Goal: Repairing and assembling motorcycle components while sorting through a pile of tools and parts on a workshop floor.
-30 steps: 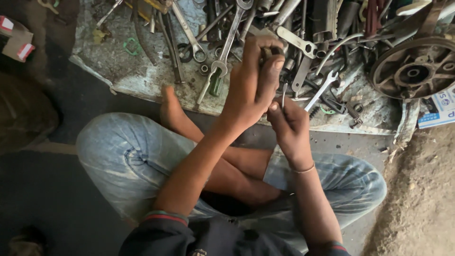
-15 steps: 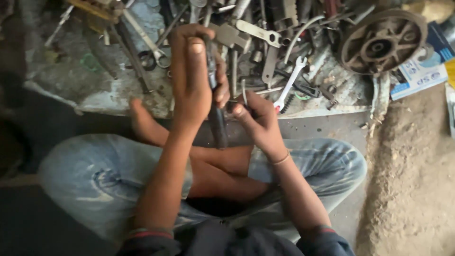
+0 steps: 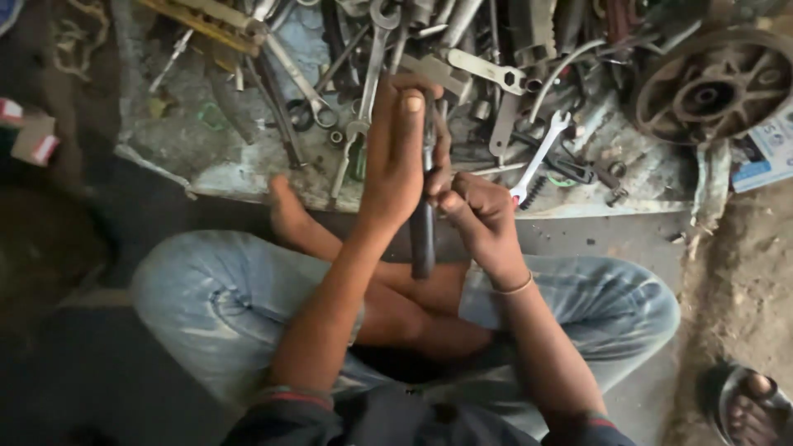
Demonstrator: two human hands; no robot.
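Lifting the dark-handled tool [image 3: 423, 235] upright above the wheel hub's [image 3: 714, 87] clutter, my left hand [image 3: 396, 153] clamps it; right hand [image 3: 483, 223] now pinches its shaft.

Scattered tools on a grimy sheet [image 3: 190, 157] spread over the floor: open-ended spanners [image 3: 541, 157], a long combination spanner [image 3: 368, 78], a flat wrench [image 3: 487, 70], a yellow bar [image 3: 202, 25]. Rusty spoked wheel hub [image 3: 714, 83] at upper right, printed paper [image 3: 768, 153] just beside. Small red-and-white box [image 3: 33, 136] at far left. Sandalled foot [image 3: 747, 405] at lower right.
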